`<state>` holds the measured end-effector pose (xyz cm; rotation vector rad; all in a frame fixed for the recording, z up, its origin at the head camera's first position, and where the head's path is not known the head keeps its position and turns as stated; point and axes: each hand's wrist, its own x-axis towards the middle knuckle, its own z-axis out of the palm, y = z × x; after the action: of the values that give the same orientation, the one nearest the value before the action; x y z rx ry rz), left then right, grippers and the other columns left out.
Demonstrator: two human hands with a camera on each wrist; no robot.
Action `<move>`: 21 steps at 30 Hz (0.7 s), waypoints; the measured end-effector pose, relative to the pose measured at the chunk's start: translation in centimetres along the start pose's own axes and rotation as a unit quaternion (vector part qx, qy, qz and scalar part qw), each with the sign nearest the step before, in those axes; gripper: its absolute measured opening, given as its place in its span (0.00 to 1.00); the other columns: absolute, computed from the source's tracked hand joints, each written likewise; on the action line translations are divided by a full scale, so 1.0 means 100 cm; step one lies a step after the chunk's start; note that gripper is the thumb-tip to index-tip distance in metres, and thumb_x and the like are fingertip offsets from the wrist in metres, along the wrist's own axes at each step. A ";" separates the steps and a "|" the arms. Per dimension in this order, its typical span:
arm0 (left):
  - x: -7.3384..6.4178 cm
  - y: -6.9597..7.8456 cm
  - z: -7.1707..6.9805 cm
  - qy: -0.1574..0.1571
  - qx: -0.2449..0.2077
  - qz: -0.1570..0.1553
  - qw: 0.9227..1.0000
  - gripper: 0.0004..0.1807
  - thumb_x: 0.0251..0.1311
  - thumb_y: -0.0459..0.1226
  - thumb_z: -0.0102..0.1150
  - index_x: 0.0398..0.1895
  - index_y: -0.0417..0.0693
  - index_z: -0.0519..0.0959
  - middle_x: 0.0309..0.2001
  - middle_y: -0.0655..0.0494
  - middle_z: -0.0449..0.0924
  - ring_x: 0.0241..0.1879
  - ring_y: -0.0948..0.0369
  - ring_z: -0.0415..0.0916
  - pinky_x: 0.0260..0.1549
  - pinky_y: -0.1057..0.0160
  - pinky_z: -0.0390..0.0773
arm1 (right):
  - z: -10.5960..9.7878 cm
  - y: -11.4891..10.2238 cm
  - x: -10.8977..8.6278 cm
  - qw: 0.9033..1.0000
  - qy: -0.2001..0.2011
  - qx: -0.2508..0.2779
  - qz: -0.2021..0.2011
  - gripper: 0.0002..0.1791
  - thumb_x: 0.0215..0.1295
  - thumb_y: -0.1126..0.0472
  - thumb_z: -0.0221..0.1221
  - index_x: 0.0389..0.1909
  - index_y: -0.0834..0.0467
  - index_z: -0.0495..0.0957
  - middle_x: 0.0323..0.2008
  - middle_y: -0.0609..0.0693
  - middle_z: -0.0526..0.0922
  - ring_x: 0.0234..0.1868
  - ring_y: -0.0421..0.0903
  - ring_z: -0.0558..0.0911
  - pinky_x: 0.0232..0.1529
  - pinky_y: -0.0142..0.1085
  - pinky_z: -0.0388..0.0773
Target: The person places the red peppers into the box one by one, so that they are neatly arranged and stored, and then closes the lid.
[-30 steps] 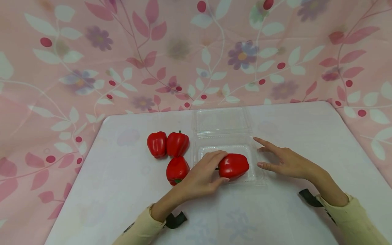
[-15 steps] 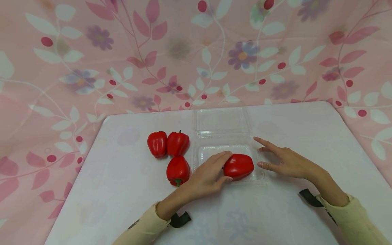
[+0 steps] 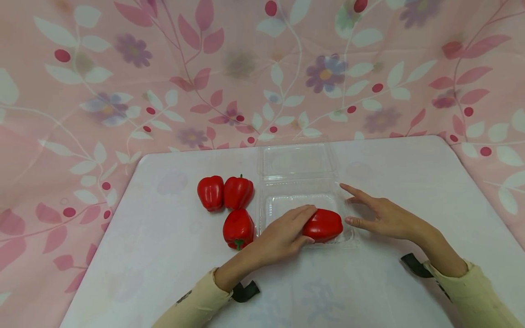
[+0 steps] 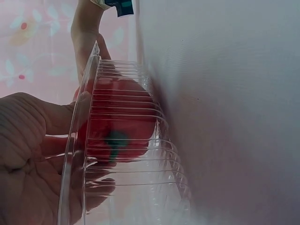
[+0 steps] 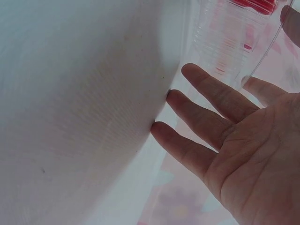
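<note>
My left hand (image 3: 283, 237) holds a red bell pepper (image 3: 326, 225) lying sideways in the base of a clear plastic clamshell box (image 3: 275, 206), thumb on the near side and fingers over the far side. Through the box's ribbed wall, the left wrist view shows this pepper (image 4: 124, 108) with its green stem facing the camera. The box's lid (image 3: 297, 161) lies folded back, away from me. My right hand (image 3: 381, 218) is at the box's right edge, fingers spread and holding nothing. In the right wrist view its fingertips (image 5: 161, 127) reach down to the tabletop.
Three more red bell peppers sit left of the box: one at the back left (image 3: 210, 193), one beside it (image 3: 239, 193), and a nearer one (image 3: 239, 225) close to my left wrist. A pink floral curtain (image 3: 229, 91) hangs behind the white table (image 3: 164, 255).
My left hand has shifted to the right with the bell pepper, bringing it to the right side of the box's base and slightly nearer me. The right hand has stayed in place.
</note>
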<state>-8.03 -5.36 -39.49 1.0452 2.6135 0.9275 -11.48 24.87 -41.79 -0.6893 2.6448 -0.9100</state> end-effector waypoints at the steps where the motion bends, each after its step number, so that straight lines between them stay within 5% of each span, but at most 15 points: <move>1: 0.000 0.000 0.000 -0.003 -0.002 -0.002 1.000 0.43 0.56 0.37 0.71 0.74 0.46 0.59 0.69 0.54 0.65 0.67 0.59 0.63 0.56 0.64 0.74 | 0.000 0.000 0.000 1.000 -0.001 0.001 0.000 0.47 0.63 0.41 0.63 0.78 0.40 0.48 0.61 0.58 0.76 0.62 0.63 0.73 0.51 0.71 0.68; 21: 0.009 0.000 -0.001 -0.031 -0.036 -0.003 0.999 0.43 0.57 0.36 0.70 0.73 0.48 0.59 0.68 0.55 0.65 0.63 0.61 0.66 0.53 0.68 0.75 | 0.001 0.000 0.000 1.000 0.003 0.003 -0.006 0.47 0.63 0.42 0.63 0.78 0.39 0.48 0.61 0.58 0.76 0.61 0.63 0.74 0.50 0.71 0.68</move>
<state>-8.73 -4.76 -39.34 1.0314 2.5116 0.9653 -11.42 24.87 -41.83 -0.7028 2.6442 -0.9237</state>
